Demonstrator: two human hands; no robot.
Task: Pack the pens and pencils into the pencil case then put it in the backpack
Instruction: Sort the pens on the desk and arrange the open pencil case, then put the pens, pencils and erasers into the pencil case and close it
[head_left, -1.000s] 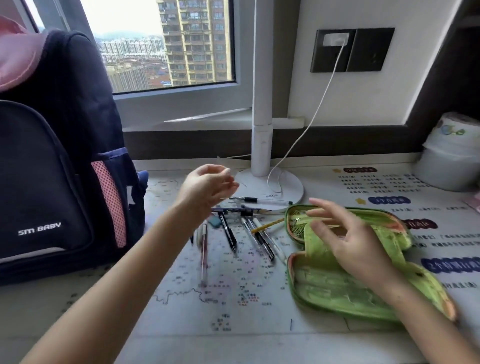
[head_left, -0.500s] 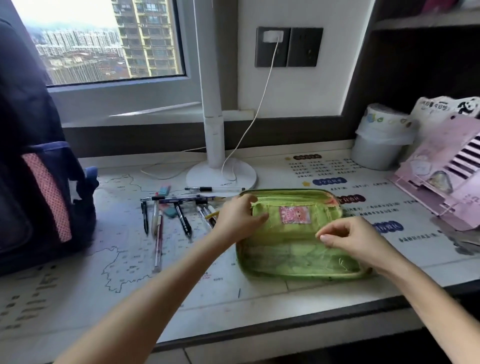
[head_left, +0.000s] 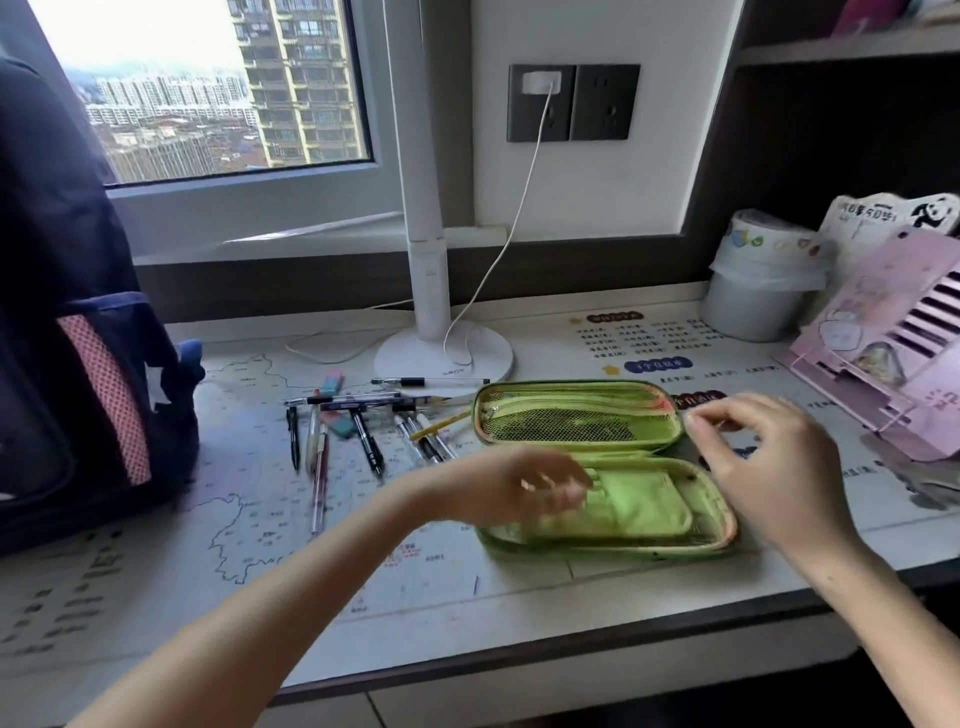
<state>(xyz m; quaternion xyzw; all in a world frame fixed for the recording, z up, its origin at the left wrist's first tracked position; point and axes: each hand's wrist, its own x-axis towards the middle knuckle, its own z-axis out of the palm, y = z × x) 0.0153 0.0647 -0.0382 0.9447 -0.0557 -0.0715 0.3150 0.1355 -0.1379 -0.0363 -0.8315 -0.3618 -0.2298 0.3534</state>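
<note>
At the near edge, the table (head_left: 519, 613) carries a printed mat with a map outline and small text. Both forearms reach in over it. The left grip (head_left: 550, 488) hovers over the left end of the pencil case (head_left: 639, 514). It is blurred, its fingers look loosely curled, and I cannot tell whether it holds anything.

The green case lies opened flat on the table's right of centre. Its near half shows a pale green inner flap, and its far half shows a zipped mesh pocket. The right grip (head_left: 769, 467) is at the case's right end, thumb and forefinger pinched together on the rim of the far half.

Just left of the case the pens and pencils (head_left: 363, 436) lie loose on the table. Some point toward the person and others lie crosswise behind them. A yellow pencil (head_left: 441, 425) slants with its far end near the case's left rim. Two small erasers (head_left: 332, 382) lie among the pens.

Further left the dark blue backpack (head_left: 78, 364) stands upright, with a pink mesh side pocket facing the pens.

Behind the pens stands a white lamp (head_left: 444, 358), its cable (head_left: 498, 260) running up to a wall socket (head_left: 571, 101). To the far right are a white lined bin (head_left: 763, 296) and a pink book stand (head_left: 893, 353). Beyond, a window (head_left: 208, 104) shows tall buildings.
</note>
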